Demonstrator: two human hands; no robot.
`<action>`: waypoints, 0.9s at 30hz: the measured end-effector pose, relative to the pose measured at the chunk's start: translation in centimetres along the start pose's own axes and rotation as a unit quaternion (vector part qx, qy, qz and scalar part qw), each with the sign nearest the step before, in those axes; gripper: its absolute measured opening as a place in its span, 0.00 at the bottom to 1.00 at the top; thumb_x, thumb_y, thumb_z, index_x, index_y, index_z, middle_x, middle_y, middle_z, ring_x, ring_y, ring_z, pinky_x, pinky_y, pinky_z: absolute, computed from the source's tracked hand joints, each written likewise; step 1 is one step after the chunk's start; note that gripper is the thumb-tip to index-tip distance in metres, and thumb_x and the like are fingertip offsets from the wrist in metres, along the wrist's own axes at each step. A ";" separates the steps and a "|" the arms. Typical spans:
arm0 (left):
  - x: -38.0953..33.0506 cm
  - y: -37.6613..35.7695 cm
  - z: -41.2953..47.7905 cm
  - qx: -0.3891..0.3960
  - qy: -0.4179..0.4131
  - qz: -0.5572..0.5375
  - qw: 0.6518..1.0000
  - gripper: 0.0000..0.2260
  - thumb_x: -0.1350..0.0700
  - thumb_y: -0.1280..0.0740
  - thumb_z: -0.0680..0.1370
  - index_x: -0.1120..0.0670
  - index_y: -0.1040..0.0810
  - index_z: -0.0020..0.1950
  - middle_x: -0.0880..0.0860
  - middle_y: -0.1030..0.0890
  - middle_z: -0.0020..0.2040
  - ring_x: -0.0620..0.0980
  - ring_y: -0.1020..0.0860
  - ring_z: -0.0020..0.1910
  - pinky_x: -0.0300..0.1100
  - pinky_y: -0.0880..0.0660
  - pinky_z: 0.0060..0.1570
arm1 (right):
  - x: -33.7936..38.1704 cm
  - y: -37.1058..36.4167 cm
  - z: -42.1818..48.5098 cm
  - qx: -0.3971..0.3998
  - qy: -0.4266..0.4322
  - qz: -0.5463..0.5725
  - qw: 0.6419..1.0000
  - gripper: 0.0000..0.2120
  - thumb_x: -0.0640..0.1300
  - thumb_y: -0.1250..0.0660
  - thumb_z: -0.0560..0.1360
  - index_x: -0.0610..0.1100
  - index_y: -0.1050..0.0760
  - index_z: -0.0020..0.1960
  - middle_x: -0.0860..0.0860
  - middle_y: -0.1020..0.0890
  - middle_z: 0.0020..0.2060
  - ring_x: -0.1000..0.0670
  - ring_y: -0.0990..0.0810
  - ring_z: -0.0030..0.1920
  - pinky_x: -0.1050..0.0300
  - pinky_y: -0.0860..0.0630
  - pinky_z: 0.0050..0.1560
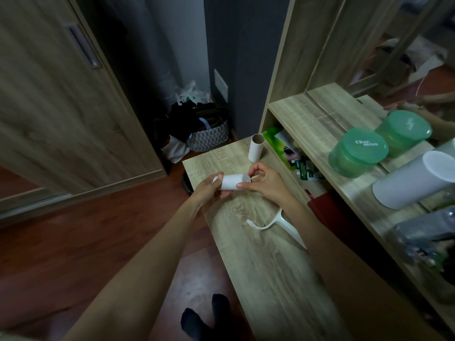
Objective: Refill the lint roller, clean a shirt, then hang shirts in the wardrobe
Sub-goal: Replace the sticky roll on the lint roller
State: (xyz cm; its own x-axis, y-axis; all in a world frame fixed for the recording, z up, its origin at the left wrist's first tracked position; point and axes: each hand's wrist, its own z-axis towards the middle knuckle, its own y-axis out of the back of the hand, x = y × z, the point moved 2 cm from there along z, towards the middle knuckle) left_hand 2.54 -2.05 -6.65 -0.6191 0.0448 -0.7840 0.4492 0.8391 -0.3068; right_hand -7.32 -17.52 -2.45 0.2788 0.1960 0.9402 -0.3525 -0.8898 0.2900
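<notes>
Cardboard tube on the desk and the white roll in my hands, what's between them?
Only bare desk top between the cardboard tube and the white roll, seen in the head view.

Green tub (pixel 358 153) on the shelf (pixel 320 124): white lettering on its lid (pixel 366 143) reads "Char miss", set in two lines. Mirror (pixel 403 57) behind it: the tub's reflection carries a white zigzag mark, not readable as letters. Packets (pixel 304 168) in the compartment under the shelf: small print on green and dark labels, too blurred to read.
</notes>
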 end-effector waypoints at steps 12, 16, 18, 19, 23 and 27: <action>-1.2 1.8 -0.3 -0.098 -0.132 0.107 0.980 0.18 0.56 0.31 0.78 0.58 0.28 0.66 0.57 0.25 0.59 0.51 0.20 0.52 0.38 0.19 0.46 | -2.1 0.0 0.8 -0.052 -0.043 0.035 0.997 0.13 0.35 0.25 0.68 0.44 0.29 0.45 0.40 0.19 0.45 0.48 0.21 0.40 0.59 0.21 0.31; -1.1 3.1 -0.1 -0.131 -0.172 0.138 0.967 0.20 0.58 0.31 0.78 0.58 0.30 0.69 0.57 0.27 0.60 0.54 0.22 0.56 0.38 0.19 0.47 | -3.8 0.0 2.5 -0.065 -0.039 -0.109 0.991 0.07 0.36 0.29 0.72 0.39 0.22 0.50 0.43 0.17 0.44 0.49 0.20 0.43 0.57 0.23 0.44; -0.8 3.6 -0.1 -0.124 -0.167 0.146 0.967 0.19 0.59 0.33 0.79 0.57 0.30 0.70 0.58 0.28 0.63 0.55 0.23 0.58 0.37 0.20 0.48 | -4.9 0.0 3.4 -0.048 -0.044 -0.166 0.984 0.04 0.39 0.30 0.73 0.41 0.20 0.48 0.43 0.16 0.44 0.47 0.19 0.45 0.53 0.23 0.48; -0.7 3.8 -0.1 -0.121 -0.161 0.146 0.969 0.19 0.60 0.33 0.79 0.56 0.30 0.70 0.59 0.27 0.64 0.56 0.23 0.60 0.39 0.20 0.50 | -5.4 0.0 3.6 -0.038 -0.048 -0.193 0.979 0.04 0.40 0.30 0.73 0.42 0.20 0.48 0.44 0.16 0.45 0.46 0.19 0.47 0.53 0.23 0.48; -0.5 4.3 -0.2 -0.117 -0.156 0.128 0.972 0.18 0.60 0.33 0.79 0.55 0.28 0.69 0.61 0.26 0.65 0.59 0.23 0.62 0.43 0.20 0.54 | -6.5 0.0 3.9 -0.030 -0.074 -0.229 0.970 0.08 0.42 0.31 0.74 0.39 0.19 0.51 0.43 0.16 0.48 0.46 0.19 0.48 0.58 0.28 0.46; -0.7 4.4 -0.5 -0.120 -0.170 0.119 0.971 0.15 0.58 0.32 0.78 0.52 0.26 0.65 0.61 0.25 0.64 0.57 0.21 0.60 0.36 0.20 0.49 | -7.2 0.6 3.9 -0.052 -0.089 -0.238 0.966 0.14 0.43 0.29 0.73 0.41 0.20 0.58 0.44 0.17 0.54 0.45 0.19 0.53 0.57 0.27 0.51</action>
State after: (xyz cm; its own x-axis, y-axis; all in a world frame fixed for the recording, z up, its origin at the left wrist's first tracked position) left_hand 4.63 1.89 -7.23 -0.2499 0.1050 -0.9626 0.3640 0.9314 0.0071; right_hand -6.08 -21.05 -9.75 0.5766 0.4904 0.6535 -0.2330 -0.6680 0.7068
